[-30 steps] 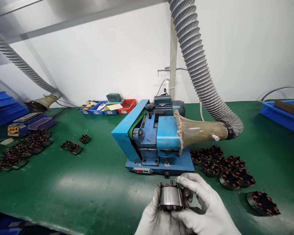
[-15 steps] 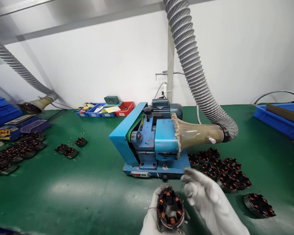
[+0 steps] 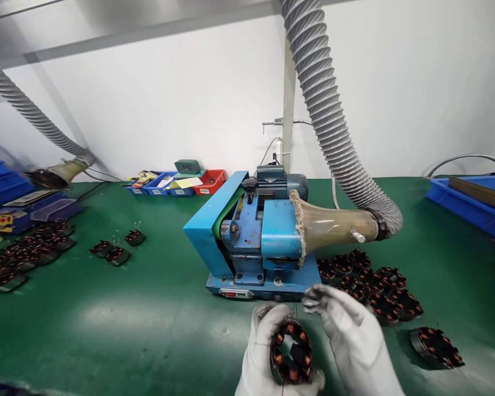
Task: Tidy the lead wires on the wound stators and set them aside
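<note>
Both my hands wear white gloves at the bottom centre. My left hand is wrapped round a wound motor stator, its copper coils and open bore facing me. My right hand is just to the right of the stator, thumb and forefinger pinched on a thin wire lead rising from it. Directly behind my hands stands a blue bench machine with a funnel-shaped extraction hood on its right side.
Several more stators lie right of the machine, one apart. More stators are spread at far left, with three nearer. A grey ribbed hose rises from the hood. Blue trays and small bins sit at the back of the green mat.
The stator has been turned from side-on to bore facing me. My right hand came off its body, lifted, and now pinches a wire lead above it.
</note>
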`<state>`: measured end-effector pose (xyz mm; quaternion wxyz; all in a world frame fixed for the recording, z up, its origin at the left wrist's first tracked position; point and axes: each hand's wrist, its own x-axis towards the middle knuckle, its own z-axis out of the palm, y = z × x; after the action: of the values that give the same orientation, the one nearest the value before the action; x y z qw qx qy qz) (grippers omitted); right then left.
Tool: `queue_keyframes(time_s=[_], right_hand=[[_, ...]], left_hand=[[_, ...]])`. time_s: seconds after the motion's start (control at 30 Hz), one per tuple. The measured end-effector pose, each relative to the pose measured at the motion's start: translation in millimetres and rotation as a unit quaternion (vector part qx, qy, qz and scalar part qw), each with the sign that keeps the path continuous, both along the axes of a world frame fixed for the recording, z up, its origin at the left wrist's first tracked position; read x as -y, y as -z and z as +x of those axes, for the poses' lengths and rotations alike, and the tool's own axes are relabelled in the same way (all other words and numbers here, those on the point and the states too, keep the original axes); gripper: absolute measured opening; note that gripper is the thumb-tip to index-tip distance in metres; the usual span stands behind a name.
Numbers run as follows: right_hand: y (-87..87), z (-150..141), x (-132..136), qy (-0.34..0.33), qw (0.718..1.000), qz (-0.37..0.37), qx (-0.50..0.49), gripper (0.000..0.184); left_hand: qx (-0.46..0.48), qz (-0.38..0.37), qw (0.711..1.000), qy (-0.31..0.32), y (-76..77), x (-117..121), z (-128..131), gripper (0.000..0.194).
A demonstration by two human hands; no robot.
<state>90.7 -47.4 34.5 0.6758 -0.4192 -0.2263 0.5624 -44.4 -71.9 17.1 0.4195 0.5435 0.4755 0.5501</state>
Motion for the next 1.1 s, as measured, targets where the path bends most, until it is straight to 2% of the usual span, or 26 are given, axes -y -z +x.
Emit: queue_keyframes(time_s=[0.07, 0.13, 0.23, 0.3, 0.37, 0.5, 0.83, 0.93, 1.1], right_hand=[[10.7, -14, 4, -0.048, 0.994, 0.007, 0.099, 0.048], [18.9, -27, 2, -0.05, 0.979, -0.011, 0.197, 0.056], [24.4, -36, -10, -0.01, 0.947, -0.044, 0.317, 0.045], [24.3, -36, -20, 0.0, 0.936, -0.044, 0.348, 0.042], [22.4, -34, -29, 0.01, 0.934, -0.042, 0.355, 0.042], [19.4, -32, -37, 0.013, 0.935, -0.038, 0.354, 0.041], [10.6, -32, -42, 0.016, 0.943, -0.052, 0.327, 0.042], [15.1, -32, -33, 0.013, 0.943, -0.055, 0.327, 0.041], [40.1, -39, 0, 0.046, 0.935, -0.054, 0.348, 0.047]], left_hand=[[0.032, -0.017, 0.999, -0.006, 1.9, -11, 6, 0.062], [0.073, -0.078, 0.994, -0.026, 5.2, -22, 14, 0.053], [0.186, -0.189, 0.963, -0.044, 9.8, -37, 27, 0.049], [0.251, -0.216, 0.942, -0.045, 11.2, -47, 33, 0.047], [0.278, -0.207, 0.937, -0.046, 11.4, -56, 37, 0.045], [0.275, -0.193, 0.941, -0.047, 10.1, -68, 39, 0.042], [0.24, -0.187, 0.951, -0.052, 2.7, -74, 43, 0.043], [0.242, -0.207, 0.947, -0.04, 8.4, -62, 36, 0.045], [0.245, -0.277, 0.928, -0.039, 25.4, -28, 13, 0.043]])
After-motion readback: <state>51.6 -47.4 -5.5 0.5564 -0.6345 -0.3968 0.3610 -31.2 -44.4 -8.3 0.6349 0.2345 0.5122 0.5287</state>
